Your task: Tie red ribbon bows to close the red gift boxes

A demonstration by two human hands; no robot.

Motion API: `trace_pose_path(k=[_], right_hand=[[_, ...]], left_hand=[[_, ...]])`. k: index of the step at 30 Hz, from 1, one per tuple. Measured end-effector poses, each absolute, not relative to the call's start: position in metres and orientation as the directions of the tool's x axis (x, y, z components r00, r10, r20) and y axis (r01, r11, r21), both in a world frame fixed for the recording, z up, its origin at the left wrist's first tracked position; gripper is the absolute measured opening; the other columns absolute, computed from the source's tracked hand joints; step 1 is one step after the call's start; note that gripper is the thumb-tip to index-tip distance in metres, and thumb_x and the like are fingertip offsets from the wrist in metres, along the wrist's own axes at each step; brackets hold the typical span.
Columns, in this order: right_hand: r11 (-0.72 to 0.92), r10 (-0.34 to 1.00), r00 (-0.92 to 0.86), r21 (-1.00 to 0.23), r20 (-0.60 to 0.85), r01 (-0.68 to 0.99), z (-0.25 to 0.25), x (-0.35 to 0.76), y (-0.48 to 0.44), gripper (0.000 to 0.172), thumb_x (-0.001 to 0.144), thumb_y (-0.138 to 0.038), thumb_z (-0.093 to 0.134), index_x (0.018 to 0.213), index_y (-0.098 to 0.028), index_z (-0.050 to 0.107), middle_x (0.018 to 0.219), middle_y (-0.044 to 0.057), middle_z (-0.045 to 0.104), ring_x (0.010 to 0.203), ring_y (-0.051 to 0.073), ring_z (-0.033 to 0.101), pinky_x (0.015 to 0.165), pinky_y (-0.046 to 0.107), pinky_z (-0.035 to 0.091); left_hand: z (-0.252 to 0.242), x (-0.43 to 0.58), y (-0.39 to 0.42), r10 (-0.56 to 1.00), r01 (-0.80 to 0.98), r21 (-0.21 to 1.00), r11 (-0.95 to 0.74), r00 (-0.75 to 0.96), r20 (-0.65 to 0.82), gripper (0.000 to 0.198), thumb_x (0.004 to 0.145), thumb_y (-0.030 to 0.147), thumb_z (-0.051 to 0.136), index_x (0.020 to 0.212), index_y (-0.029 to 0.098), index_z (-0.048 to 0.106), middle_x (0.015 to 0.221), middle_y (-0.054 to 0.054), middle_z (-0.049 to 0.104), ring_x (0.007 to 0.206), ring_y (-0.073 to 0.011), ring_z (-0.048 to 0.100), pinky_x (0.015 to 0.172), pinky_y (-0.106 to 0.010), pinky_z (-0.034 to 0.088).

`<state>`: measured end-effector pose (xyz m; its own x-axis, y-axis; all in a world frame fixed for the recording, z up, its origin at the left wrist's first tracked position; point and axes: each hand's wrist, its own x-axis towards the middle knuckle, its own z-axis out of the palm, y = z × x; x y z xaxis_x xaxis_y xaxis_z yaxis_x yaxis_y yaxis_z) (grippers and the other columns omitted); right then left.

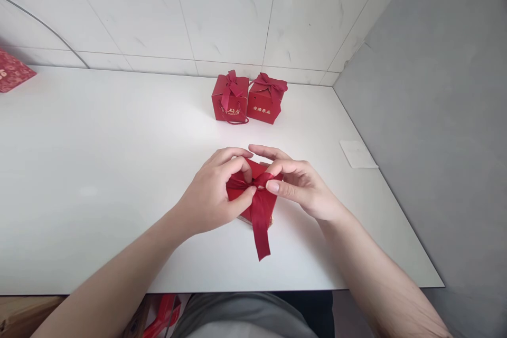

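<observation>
Holds the bare left hand curled, with thumb and forefinger nearly together beside the knot of a wide, dark-red satin ribbon; cannot tell pinching from mere pressing there. Pinches a fold of the same ribbon just right of the knot between thumb and forefinger of the right hand, with the other fingers loosely extended. Seems to grip from opposite sides to steady the knot and control the fold. Has a small, red cardboard box directly beneath and between both hands, resting on the smooth white tabletop, probably centred there for easy reach. Beyond the fingertips, shows a red, corded cardboard box beside a red, bow-topped cardboard box, both near the tiled wall, perhaps set back to leave working room. Well to the right, includes a flat white paper square.
</observation>
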<state>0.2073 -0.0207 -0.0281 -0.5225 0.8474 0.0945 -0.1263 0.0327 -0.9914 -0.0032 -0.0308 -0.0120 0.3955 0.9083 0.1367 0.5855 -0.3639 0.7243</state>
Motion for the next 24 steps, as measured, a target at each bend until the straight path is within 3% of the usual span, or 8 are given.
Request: trace_pose_path(k=[3, 6, 11, 17, 24], right_hand=[[0.01, 0.846, -0.527, -0.991, 0.079, -0.133, -0.028, 0.208, -0.019, 0.012, 0.088, -0.035, 0.071, 0.081, -0.025, 0.071, 0.149, 0.001, 0.049, 0.129, 0.027, 0.058, 0.106, 0.045, 0.051], [-0.001, 0.849, -0.526, -0.994, 0.055, -0.107, -0.029, 0.208, -0.017, 0.022, 0.09, -0.04, 0.068, 0.075, -0.023, 0.067, 0.146, 0.002, 0.053, 0.135, 0.028, 0.053, 0.101, 0.043, 0.054], [0.102, 0.889, -0.456, -0.988, 0.039, 0.114, -0.028, 0.208, -0.017, 0.036, 0.093, -0.043, 0.063, 0.064, -0.022, 0.06, 0.135, 0.004, 0.06, 0.143, 0.027, 0.042, 0.103, 0.043, 0.049], [0.284, 0.884, -0.452, -0.902, 0.116, 0.325, -0.02, 0.208, -0.025, 0.012, 0.09, -0.026, 0.064, 0.079, -0.026, 0.067, 0.139, 0.003, 0.056, 0.145, 0.026, 0.037, 0.107, 0.046, 0.045], [0.346, 0.88, -0.432, -0.892, 0.2, 0.292, -0.025, 0.202, -0.031, 0.016, 0.082, -0.011, 0.061, 0.077, -0.023, 0.052, 0.137, 0.007, 0.056, 0.136, 0.031, 0.047, 0.074, 0.037, 0.057]], left_hand=[[-0.011, -0.001, -0.032, 0.914, 0.573, 0.757, -0.313, 0.4, 0.076, 0.004, 0.082, 0.022, 0.06, 0.084, 0.022, 0.056, 0.129, -0.007, 0.056, 0.121, -0.028, 0.056, 0.092, -0.042, 0.054], [-0.011, -0.001, -0.032, 0.917, 0.554, 0.787, -0.272, 0.397, 0.037, 0.005, 0.08, 0.019, 0.058, 0.082, 0.021, 0.054, 0.131, -0.007, 0.055, 0.114, -0.0277, 0.06, 0.085, -0.04, 0.055], [-0.012, -0.001, -0.03, 0.919, 0.549, 0.798, -0.251, 0.394, 0.018, 0.007, 0.078, 0.018, 0.058, 0.081, 0.021, 0.053, 0.135, -0.006, 0.053, 0.107, -0.0249, 0.063, 0.083, -0.039, 0.056], [-0.013, -0.001, -0.03, 0.922, 0.549, 0.803, -0.232, 0.386, 0.002, 0.006, 0.079, 0.018, 0.059, 0.08, 0.021, 0.054, 0.137, -0.005, 0.052, 0.106, -0.0246, 0.063, 0.084, -0.039, 0.056], [-0.013, -0.001, -0.032, 0.923, 0.54, 0.807, -0.239, 0.384, 0.017, 0.006, 0.079, 0.017, 0.057, 0.082, 0.021, 0.054, 0.134, -0.006, 0.052, 0.11, -0.0257, 0.061, 0.086, -0.04, 0.055]])
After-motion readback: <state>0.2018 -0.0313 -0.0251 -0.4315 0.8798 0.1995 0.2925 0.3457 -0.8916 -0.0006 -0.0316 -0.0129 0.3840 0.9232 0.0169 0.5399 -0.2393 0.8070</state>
